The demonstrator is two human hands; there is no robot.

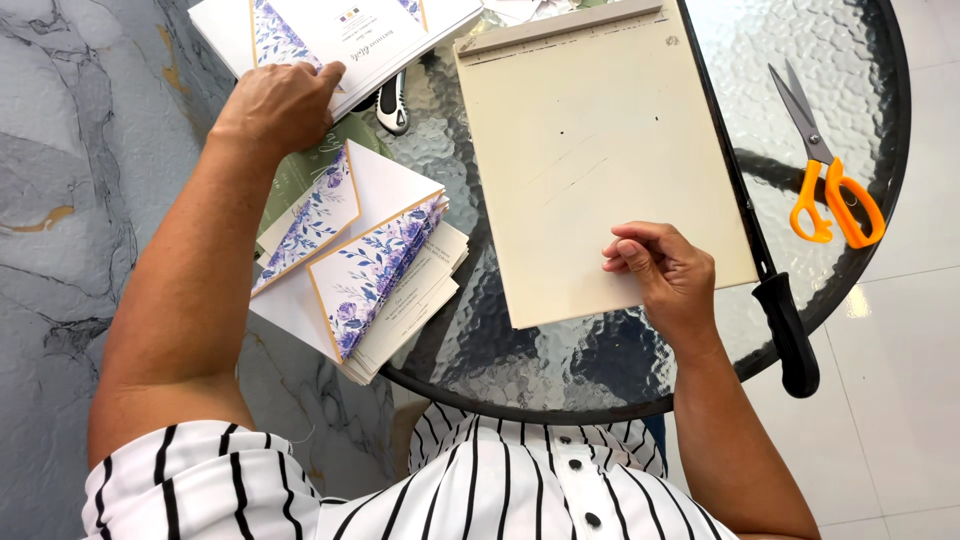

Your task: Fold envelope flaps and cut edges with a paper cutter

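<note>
cards with purple floral borders are being handled at a round glass desk (880,150). the left hand (280,100) is laid palm down on a stack of white cards (330,35) at the far left edge of the desk, its fingers curled over the top sheet at the near edge; whether one card has been pinched free cannot be told. the right hand (665,270) is rested on the near right part of the cream board of a paper trimmer (590,160), loosely curled with the fingertips drawn together, and nothing is held in it. the trimmer's black blade arm (745,210) is lowered along the board's right edge, its handle pointing past the desk's rim toward the person.

between the two hands, a second pile of floral pocket folders and printed inserts (365,265) is fanned out and hangs partly over the desk's left edge. orange-handled scissors (825,170) are lying well apart on the far right, and a small black-and-white cutter (392,105) is seen just beside the far stack.

for the pick to be done well, it is judged that only the top card should be peeled away, with the rest of the stack kept squared under the palm. the overhanging pile is judged likely to slip if brushed by the forearm.
</note>
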